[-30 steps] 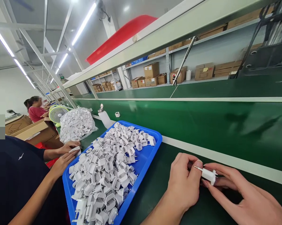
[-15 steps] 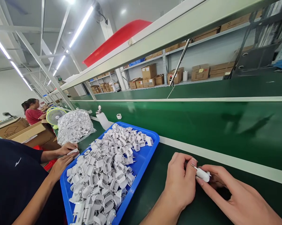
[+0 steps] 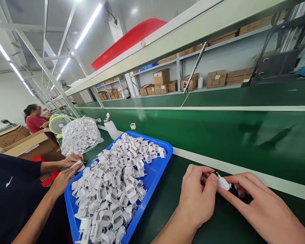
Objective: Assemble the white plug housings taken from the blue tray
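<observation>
While a co-worker's hands (image 3: 71,166) work at lower left beside the blue tray (image 3: 158,169) heaped with plug adapters (image 3: 116,183), left hand (image 3: 196,198) and right hand (image 3: 259,206) pinching one white plug adapter (image 3: 222,183) over the green worktop (image 3: 167,203), lower right. Could slip from so slight a fingertip grip.

Green bench (image 3: 243,142), blue tray (image 3: 157,173) w/ white plugs, bagged plugs (image 3: 80,135), white bottle (image 3: 111,127)
</observation>
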{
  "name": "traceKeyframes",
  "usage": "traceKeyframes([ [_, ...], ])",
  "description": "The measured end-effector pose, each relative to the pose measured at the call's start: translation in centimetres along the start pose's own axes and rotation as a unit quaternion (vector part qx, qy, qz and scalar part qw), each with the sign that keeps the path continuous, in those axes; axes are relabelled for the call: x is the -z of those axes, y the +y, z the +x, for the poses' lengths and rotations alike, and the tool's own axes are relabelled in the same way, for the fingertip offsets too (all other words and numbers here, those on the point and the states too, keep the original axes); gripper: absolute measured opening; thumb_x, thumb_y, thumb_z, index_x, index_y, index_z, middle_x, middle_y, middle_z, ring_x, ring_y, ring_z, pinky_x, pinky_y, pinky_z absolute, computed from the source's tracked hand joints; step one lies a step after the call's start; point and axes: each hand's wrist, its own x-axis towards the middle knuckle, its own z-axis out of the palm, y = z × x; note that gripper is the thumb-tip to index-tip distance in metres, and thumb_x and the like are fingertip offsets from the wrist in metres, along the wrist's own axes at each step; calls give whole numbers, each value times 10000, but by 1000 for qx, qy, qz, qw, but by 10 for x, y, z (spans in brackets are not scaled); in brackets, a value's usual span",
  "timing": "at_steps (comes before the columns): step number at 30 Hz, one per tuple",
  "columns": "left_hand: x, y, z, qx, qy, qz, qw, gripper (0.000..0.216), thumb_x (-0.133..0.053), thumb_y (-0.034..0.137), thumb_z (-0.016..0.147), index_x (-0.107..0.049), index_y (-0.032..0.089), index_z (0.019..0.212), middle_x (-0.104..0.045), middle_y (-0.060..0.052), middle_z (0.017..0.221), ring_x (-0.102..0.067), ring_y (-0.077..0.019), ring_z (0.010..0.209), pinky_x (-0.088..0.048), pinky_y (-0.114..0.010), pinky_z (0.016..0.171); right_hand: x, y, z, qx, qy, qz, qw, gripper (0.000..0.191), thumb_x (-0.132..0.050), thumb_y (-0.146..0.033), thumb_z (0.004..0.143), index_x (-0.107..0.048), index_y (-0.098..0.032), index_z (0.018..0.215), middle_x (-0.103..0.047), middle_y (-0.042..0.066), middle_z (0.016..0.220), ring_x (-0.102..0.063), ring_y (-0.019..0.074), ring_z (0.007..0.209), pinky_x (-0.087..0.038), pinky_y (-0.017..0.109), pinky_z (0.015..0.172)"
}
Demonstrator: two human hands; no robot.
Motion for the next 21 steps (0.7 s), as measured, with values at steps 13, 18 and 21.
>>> traceKeyframes([
  [13,-3,-12,1,-44,-51,-28,997,253,-588,372,945,-731,270,1126,-658,-38,1133,-626,-181,938,-538,-298,814,4,4,-7,-2,-54,93,994,437,-607,-637,840,-667,-237,1006,-725,53,940,-694,244,825,-574,314,704],
  [18,-4,-18,1,-62,-61,-46,995,267,-626,304,932,-758,299,1164,-654,-23,1062,-625,-162,908,-505,-267,801,9,-3,-10,10,-48,55,997,385,-610,-615,845,-671,-244,926,-698,55,1039,-665,221,806,-562,318,723],
  [21,-4,-17,-1,-65,-66,-33,995,268,-634,323,938,-746,345,1181,-654,-4,1043,-622,-162,892,-488,-267,797,13,3,-4,22,-29,46,998,368,-663,-602,800,-689,-236,829,-671,68,1082,-650,224,816,-555,333,733],
])
